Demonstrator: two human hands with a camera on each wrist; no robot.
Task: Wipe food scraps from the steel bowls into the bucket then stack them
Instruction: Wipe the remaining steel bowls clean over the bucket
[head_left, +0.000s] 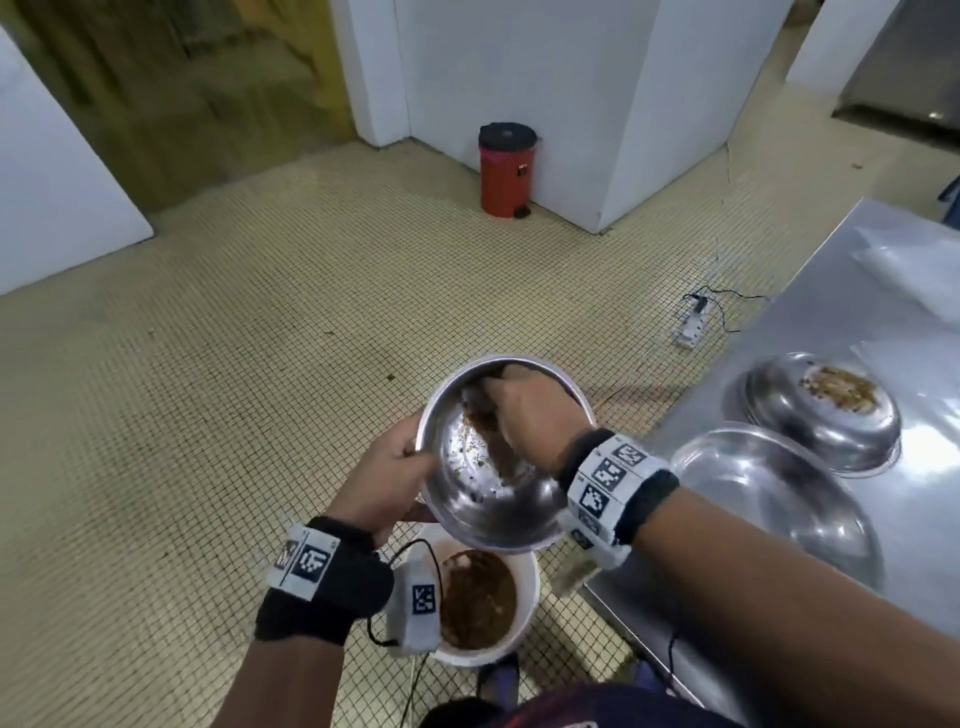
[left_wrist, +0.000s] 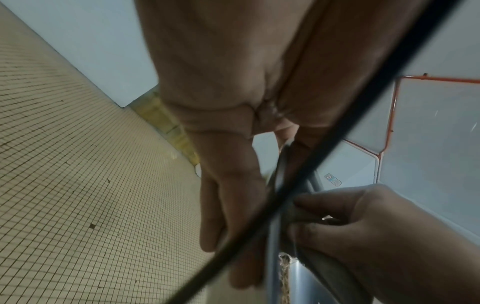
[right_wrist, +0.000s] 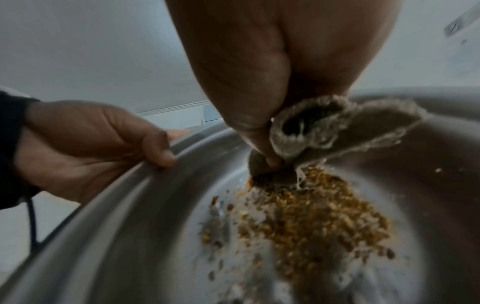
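Observation:
A steel bowl (head_left: 483, 483) is held tilted over a white bucket (head_left: 524, 623) that holds brown scraps. My left hand (head_left: 395, 467) grips the bowl's left rim, thumb inside; the right wrist view shows it at the rim (right_wrist: 103, 152). Inside the bowl, my right hand (head_left: 530, 410) pinches a grey cloth (right_wrist: 337, 131) and presses it at the upper edge of a patch of brown food scraps (right_wrist: 311, 216). In the left wrist view my left hand (left_wrist: 233, 185) lies along the bowl's edge (left_wrist: 275, 257), and the right hand (left_wrist: 376, 236) shows beside it.
A steel table (head_left: 857, 338) stands at the right with two more steel bowls: an empty one (head_left: 779, 499) near me and one with scraps (head_left: 826, 410) behind it. A red pedal bin (head_left: 506, 169) stands by the far wall. A power strip (head_left: 693, 322) lies on the tiled floor.

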